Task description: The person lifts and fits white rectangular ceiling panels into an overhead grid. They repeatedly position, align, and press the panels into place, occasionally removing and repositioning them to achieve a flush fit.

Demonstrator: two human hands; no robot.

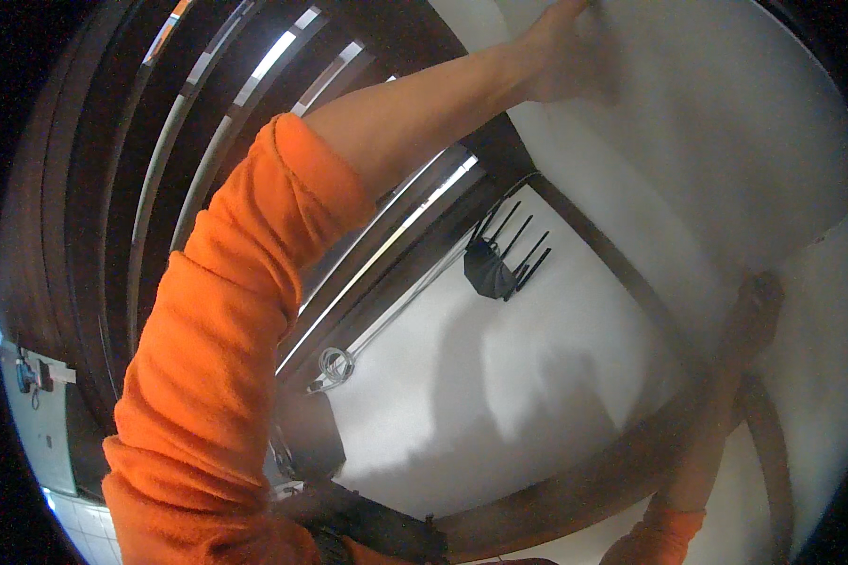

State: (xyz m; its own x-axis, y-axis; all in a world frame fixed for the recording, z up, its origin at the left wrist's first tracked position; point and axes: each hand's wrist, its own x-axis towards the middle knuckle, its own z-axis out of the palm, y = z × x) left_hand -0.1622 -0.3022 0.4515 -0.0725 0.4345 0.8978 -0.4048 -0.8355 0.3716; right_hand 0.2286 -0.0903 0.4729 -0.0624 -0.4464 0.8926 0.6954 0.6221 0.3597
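Observation:
My left arm, in an orange sleeve pushed to the elbow, stretches up and across to the right. At its end my left hand (575, 61) lies against or very close to a large pale panel (697, 141); the fingers are blurred and partly cut off by the top edge. Lower on the right, my right hand (761, 294) is raised to the same pale surface near its lower border. Its fingers look curled in, and whatever they hold, if anything, does not show.
Dark slats (160, 122) with bright gaps fill the upper left. A black router (490, 268) with several antennas is mounted on the white wall (424, 395). A coiled cable (335, 365) hangs beside a dark box (309, 438). Brown beams (575, 499) edge the wall.

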